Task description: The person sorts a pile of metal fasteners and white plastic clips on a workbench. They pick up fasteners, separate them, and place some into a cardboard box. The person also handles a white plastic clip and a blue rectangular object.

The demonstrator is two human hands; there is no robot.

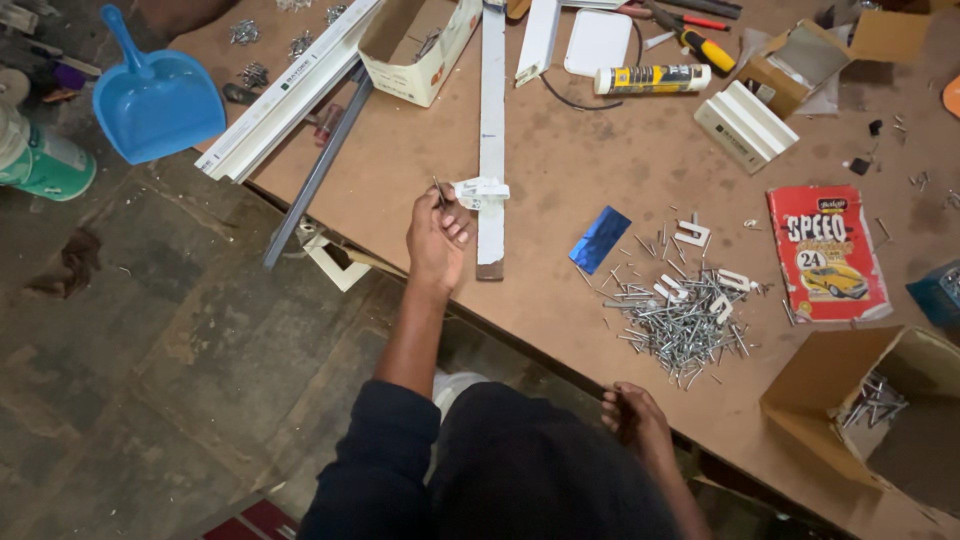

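L hand (437, 232) w/ nail (439, 190) by clip (481, 191)

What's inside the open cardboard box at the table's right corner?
The cardboard box holds a loose cluster of metal nails, like the nail pile on the table. Its raised flaps hide the rest of the inside, so any other contents cannot be seen.
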